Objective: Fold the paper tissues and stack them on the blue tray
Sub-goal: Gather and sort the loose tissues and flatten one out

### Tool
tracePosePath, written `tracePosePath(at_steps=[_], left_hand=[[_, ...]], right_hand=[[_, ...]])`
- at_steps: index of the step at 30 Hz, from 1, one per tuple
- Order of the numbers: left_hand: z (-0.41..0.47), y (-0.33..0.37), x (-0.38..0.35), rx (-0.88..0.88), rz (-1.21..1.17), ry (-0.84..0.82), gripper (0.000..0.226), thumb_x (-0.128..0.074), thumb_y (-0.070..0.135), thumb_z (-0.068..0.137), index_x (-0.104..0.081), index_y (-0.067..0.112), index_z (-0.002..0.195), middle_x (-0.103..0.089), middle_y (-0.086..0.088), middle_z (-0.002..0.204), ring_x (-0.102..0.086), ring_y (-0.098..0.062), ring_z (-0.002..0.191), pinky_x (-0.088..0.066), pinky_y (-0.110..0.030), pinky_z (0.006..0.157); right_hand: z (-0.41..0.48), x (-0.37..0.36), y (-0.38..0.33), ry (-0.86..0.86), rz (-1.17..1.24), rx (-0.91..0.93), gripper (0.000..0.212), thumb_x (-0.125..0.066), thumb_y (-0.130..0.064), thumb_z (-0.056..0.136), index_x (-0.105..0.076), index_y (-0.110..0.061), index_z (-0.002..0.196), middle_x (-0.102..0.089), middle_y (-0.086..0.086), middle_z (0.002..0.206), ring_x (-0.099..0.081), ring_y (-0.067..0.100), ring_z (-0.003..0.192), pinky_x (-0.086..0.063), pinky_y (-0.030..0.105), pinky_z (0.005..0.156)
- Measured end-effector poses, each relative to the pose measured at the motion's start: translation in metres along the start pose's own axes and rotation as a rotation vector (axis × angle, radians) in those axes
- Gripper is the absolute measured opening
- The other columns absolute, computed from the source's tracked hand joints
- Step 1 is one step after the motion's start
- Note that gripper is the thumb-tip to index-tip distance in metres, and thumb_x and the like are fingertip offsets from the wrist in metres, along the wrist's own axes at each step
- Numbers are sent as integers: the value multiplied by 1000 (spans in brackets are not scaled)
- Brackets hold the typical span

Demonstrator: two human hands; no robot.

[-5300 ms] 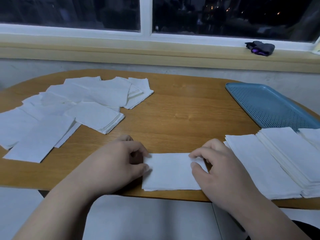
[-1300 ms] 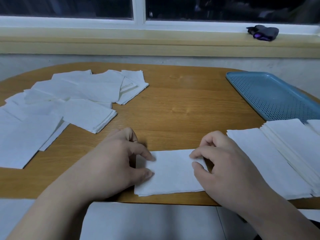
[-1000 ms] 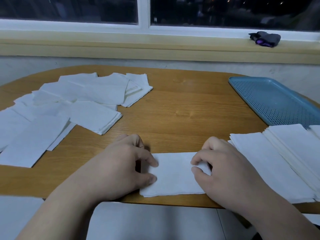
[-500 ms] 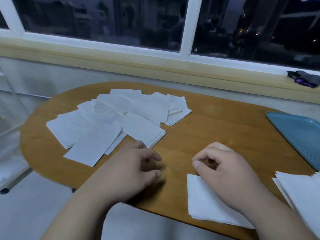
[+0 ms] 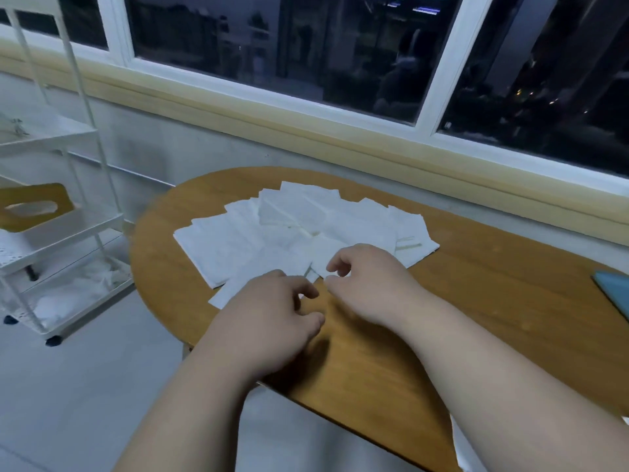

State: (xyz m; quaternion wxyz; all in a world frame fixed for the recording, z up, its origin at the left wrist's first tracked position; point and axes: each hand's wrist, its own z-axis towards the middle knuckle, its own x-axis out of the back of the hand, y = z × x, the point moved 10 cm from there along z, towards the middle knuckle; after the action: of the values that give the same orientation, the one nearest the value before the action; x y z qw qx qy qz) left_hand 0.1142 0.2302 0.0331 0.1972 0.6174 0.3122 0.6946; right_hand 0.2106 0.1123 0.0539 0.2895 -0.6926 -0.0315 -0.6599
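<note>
Wooden table (image 5: 476, 301) fills the view now, the camera swung left since 0.5 s ago, and both hands have left the folded tissue (image 5: 457, 447), just a white sliver at the table's near right edge. Right hand (image 5: 371, 284) is over the near edge of the loose tissue pile (image 5: 272, 229), fingers loosely curled, nothing pinched. Left hand (image 5: 269, 321) hovers just beside it, fingers relaxed, empty. Blue tray (image 5: 614, 291) peeks in at the right edge; white trolley (image 5: 68, 212) stands left of the table

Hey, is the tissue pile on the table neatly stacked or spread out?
Spread out: the tissues lie fanned and overlapping across the table, not squared up.
</note>
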Motion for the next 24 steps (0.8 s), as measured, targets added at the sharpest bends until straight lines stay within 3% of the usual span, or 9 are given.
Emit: tracePosePath(at_steps=[5, 10, 14, 20, 24], left_hand=[[2, -18, 13, 46, -11, 49, 29, -62, 48, 84, -62, 45, 114, -53, 18, 98, -53, 2, 89, -46, -25, 76], [4, -29, 21, 65, -12, 72, 32, -62, 50, 86, -61, 43, 118, -53, 17, 100, -54, -3, 93, -42, -23, 75], [6, -31, 23, 77, -8, 79, 34, -60, 51, 87, -60, 43, 120, -53, 17, 100, -53, -4, 96, -40, -22, 73], [7, -30, 23, 87, -5, 89, 35, -57, 54, 88, -60, 43, 121, -54, 17, 102, -54, -4, 97, -43, -25, 77], [7, -27, 24, 95, 0, 99, 36, -55, 55, 89, -61, 41, 121, -55, 15, 101, -55, -5, 98, -46, -27, 82]], right_hand=[[36, -17, -16, -8, -43, -18, 37, -59, -39, 88, -63, -27, 123, -58, -7, 120, -57, 17, 109, -48, 32, 84], [57, -35, -19, -34, -115, -41, 34, -61, -40, 87, -63, -27, 118, -50, -2, 116, -52, 24, 111, -47, 34, 83], [64, -40, -20, 1, -66, -39, 3, -62, -27, 86, -65, -29, 87, -59, -10, 99, -59, 18, 93, -52, 34, 75], [70, -48, -18, -1, -88, -54, 22, -54, -17, 87, -58, -16, 66, -62, 1, 73, -61, 24, 73, -52, 36, 61], [69, -48, -19, -1, -85, -51, 8, -52, -15, 88, -58, -16, 82, -63, 2, 87, -60, 24, 81, -51, 35, 64]])
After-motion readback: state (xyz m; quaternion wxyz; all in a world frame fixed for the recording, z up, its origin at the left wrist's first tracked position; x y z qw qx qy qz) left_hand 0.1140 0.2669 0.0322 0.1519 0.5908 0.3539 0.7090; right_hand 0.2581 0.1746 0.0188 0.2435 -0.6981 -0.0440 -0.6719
